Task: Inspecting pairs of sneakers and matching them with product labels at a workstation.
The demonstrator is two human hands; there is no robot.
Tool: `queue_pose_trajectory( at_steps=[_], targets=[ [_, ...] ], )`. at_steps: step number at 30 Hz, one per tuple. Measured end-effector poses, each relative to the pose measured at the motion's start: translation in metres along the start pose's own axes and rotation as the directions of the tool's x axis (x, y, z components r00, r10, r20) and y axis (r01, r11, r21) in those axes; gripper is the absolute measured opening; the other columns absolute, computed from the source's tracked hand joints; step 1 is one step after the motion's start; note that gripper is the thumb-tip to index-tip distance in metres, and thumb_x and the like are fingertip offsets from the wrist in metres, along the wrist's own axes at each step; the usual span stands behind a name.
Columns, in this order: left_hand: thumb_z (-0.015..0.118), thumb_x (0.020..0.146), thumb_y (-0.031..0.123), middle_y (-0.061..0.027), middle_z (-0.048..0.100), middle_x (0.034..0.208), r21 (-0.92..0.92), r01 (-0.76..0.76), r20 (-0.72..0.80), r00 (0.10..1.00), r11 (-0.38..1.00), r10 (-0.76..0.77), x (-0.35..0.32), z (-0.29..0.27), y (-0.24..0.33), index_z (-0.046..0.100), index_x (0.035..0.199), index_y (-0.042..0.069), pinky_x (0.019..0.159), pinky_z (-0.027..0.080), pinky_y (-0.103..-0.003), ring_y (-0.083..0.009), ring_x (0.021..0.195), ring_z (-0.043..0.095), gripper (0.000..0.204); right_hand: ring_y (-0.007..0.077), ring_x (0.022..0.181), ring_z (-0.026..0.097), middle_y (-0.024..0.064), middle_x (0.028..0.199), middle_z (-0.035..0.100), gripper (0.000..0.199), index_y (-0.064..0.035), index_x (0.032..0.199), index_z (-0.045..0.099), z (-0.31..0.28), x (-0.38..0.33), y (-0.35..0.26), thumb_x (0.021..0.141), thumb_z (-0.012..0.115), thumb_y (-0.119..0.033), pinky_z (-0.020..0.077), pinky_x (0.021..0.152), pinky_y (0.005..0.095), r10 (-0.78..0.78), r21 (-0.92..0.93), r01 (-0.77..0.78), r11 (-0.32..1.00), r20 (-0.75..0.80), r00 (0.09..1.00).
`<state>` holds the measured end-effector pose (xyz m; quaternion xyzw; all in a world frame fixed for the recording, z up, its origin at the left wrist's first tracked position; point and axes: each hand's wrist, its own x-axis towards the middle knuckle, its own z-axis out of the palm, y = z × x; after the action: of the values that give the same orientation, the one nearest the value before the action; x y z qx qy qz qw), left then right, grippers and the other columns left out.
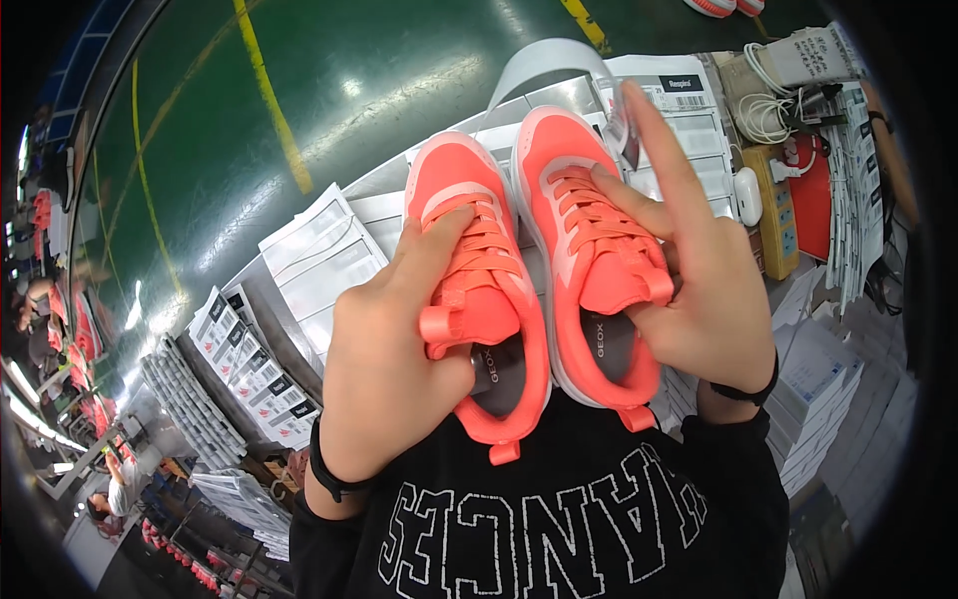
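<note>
Two coral-pink sneakers are side by side in front of my chest, toes pointing away, with dark grey insoles. My left hand [384, 344] is closed on the left sneaker [457, 172], fingers over the laces and thumb at the collar. My right hand [714, 290] grips the right sneaker [559, 140] by its laced upper and collar, while its index finger points up and away. At that fingertip, a pale, curved strip [554, 58] arches over the toes; its grey, shiny end hangs by the finger. What joins strip and finger cannot be made out.
Labelled white sheets [254, 374] and bundled stacks lie along the table's left and far sides. At right are a power strip [773, 210], a coiled white cable [763, 115], a small white oval device [747, 196] and paper stacks [813, 389]. Beyond lies green floor [369, 90] with yellow lines.
</note>
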<state>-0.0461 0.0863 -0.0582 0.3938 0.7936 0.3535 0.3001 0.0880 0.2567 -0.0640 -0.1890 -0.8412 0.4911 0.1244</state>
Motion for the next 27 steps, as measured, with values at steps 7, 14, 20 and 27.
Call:
queue_pose_trajectory(
  at_steps=[7, 14, 20, 27],
  targets=[
    [0.053, 0.053, -0.008, -0.0257, 0.058, 0.099, -0.053, 0.006, -0.015, 1.0, 0.999, -0.007, 0.005, -0.001, -0.003, 0.051, 0.119, 0.003, 0.068, 0.049, -0.03, -0.0382, 0.077, 0.06, 0.067, 0.0088, 0.088, 0.062, 0.0147, 0.105, 0.064, 0.091, -0.0008, 0.14, 0.018, 0.001, 0.007, -0.019, 0.06, 0.06, 0.009, 0.0465, 0.075, 0.0204, 0.232, 0.014, -0.232, 0.973, 0.004, 0.973],
    [0.059, 0.053, 0.001, -0.0268, 0.032, 0.137, -0.299, 0.03, 0.136, 0.991, 0.954, 0.012, -0.016, -0.001, -0.015, 0.043, 0.131, 0.008, 0.079, 0.048, -0.031, -0.0356, 0.11, 0.053, 0.08, 0.0195, 0.099, 0.06, 0.0195, 0.121, 0.054, 0.098, -0.0018, 0.141, 0.003, 0.014, -0.024, 0.013, 0.063, 0.061, 0.008, 0.0491, 0.076, 0.024, 0.208, -0.086, -0.207, 0.975, 0.012, 0.978],
    [0.057, 0.058, 0.029, -0.0186, 0.018, 0.146, -0.784, 0.246, 0.18, 0.969, 0.57, -0.171, -0.042, 0.001, -0.043, 0.026, 0.138, 0.001, 0.09, 0.041, -0.041, -0.0357, 0.123, 0.041, 0.091, 0.025, 0.092, 0.064, 0.0223, 0.122, 0.051, 0.101, 0.0032, 0.138, -0.007, 0.002, -0.049, 0.02, 0.064, 0.062, 0.0, 0.0533, 0.073, 0.0311, 0.327, 0.334, -0.27, 0.903, -0.126, 0.937],
    [0.067, 0.067, 0.019, -0.0211, 0.028, 0.138, -0.301, 0.03, -0.018, 0.999, 0.953, -0.037, -0.042, 0.025, -0.033, 0.028, 0.136, 0.001, 0.088, 0.043, -0.042, -0.0326, 0.118, 0.044, 0.082, 0.0236, 0.093, 0.063, 0.0233, 0.108, 0.06, 0.094, -0.0051, 0.141, 0.006, 0.015, -0.046, 0.016, 0.066, 0.063, 0.002, 0.0533, 0.071, 0.0283, 0.395, 0.233, -0.34, 0.911, -0.254, 0.883]
  ],
)
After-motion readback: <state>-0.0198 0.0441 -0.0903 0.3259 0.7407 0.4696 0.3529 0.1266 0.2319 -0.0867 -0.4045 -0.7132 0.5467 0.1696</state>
